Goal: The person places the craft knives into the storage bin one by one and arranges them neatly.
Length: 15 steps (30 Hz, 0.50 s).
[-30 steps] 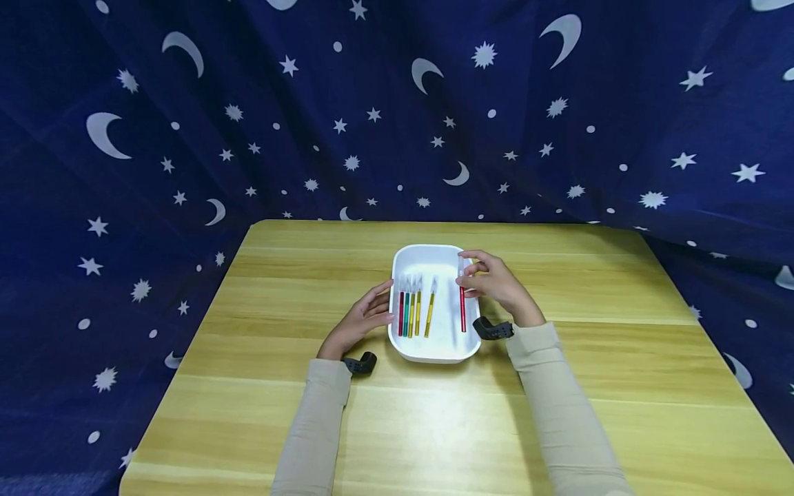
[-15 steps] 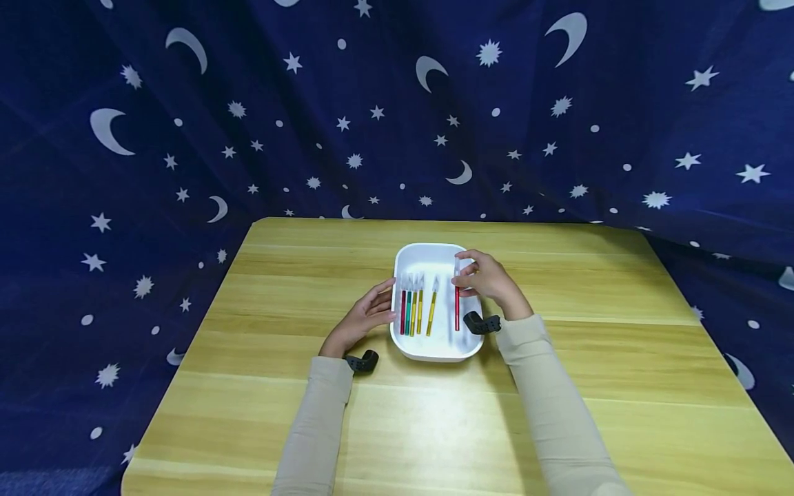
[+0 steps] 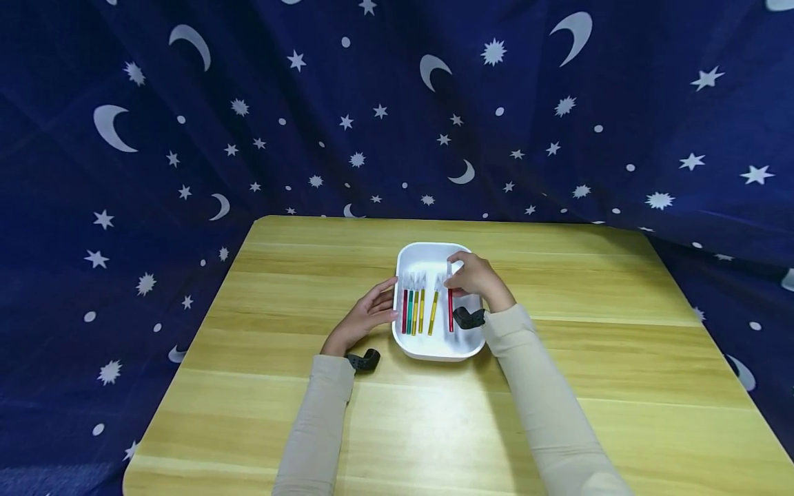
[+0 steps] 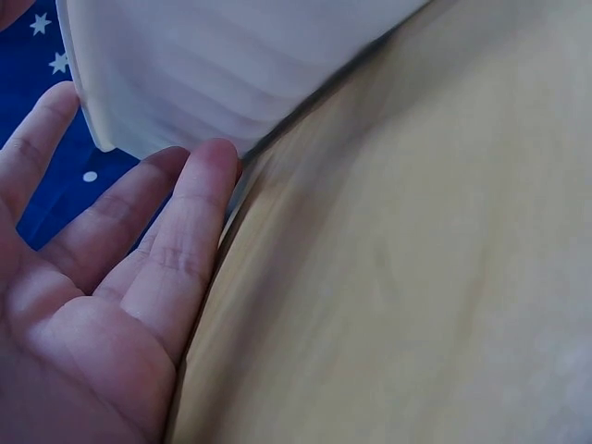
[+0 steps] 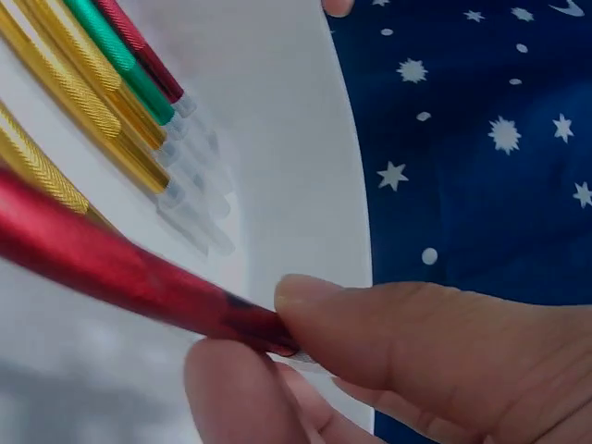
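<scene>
My right hand [image 3: 476,279] pinches a red craft knife [image 3: 451,313] near its clear cap, between thumb and fingertips, over the right half of a white tray [image 3: 437,355]. In the right wrist view the red metal handle [image 5: 120,268] slants across the picture. At the tray's left side, a dark red craft knife [image 3: 405,313], a green one [image 3: 410,313] and two gold ones lie in a row, clear caps pointing away from me. Another gold craft knife [image 3: 433,313] lies slightly tilted beside them. My left hand [image 3: 362,318] rests its extended fingers against the tray's outer left wall [image 4: 213,74].
A light wooden table [image 3: 298,427] carries the tray. Behind it hangs a dark blue cloth [image 3: 347,138] with white moons and stars. Each wrist wears a black camera mount, the left one [image 3: 364,361] just off the tray's near left corner.
My right hand has moved left with the red craft knife, from the tray's right edge toward the tilted gold one. The left hand stays at the tray's side. The view has shifted slightly.
</scene>
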Available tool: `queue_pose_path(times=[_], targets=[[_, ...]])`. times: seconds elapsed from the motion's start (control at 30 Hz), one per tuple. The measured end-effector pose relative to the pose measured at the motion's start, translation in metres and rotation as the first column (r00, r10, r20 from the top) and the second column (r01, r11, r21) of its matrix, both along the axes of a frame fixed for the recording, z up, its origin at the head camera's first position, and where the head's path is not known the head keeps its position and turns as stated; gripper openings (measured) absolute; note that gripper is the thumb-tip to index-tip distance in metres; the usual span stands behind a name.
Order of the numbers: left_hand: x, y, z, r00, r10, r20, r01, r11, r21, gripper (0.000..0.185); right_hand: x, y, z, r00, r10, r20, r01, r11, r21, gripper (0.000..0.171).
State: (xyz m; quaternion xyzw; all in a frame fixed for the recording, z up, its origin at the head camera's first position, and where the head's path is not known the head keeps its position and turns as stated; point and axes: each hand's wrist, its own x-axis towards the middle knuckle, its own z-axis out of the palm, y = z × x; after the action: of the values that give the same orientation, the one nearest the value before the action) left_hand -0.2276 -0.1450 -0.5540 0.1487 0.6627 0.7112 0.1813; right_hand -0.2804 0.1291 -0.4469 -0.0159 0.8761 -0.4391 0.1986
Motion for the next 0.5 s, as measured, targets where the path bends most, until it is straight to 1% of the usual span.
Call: queue_pose_path(times=[0.2, 0.33, 0.43, 0.5], targets=[[0.000, 0.000, 0.001, 1.000, -0.008, -0.008, 0.008, 1.000, 0.006, 0.077, -0.005, -0.010, -0.003, 0.999, 0.033, -0.016, -0.030, 0.992, 0.126, 0.060], [-0.001, 0.000, 0.000, 1.000, -0.011, -0.009, 0.011, 1.000, 0.011, 0.077, -0.008, -0.014, -0.004, 0.997, 0.067, -0.032, -0.058, 0.971, 0.234, 0.059], [-0.001, -0.001, 0.000, 1.000, -0.011, -0.006, 0.011, 1.000, 0.007, 0.078, -0.010, -0.017, -0.006, 0.996, 0.083, -0.014, -0.076, 0.961, 0.267, 0.059], [-0.001, -0.001, -0.001, 1.000, -0.010, -0.007, 0.010, 1.000, 0.006, 0.077, -0.012, -0.018, -0.007, 0.996, 0.090, -0.002, -0.086, 0.959, 0.269, 0.060]])
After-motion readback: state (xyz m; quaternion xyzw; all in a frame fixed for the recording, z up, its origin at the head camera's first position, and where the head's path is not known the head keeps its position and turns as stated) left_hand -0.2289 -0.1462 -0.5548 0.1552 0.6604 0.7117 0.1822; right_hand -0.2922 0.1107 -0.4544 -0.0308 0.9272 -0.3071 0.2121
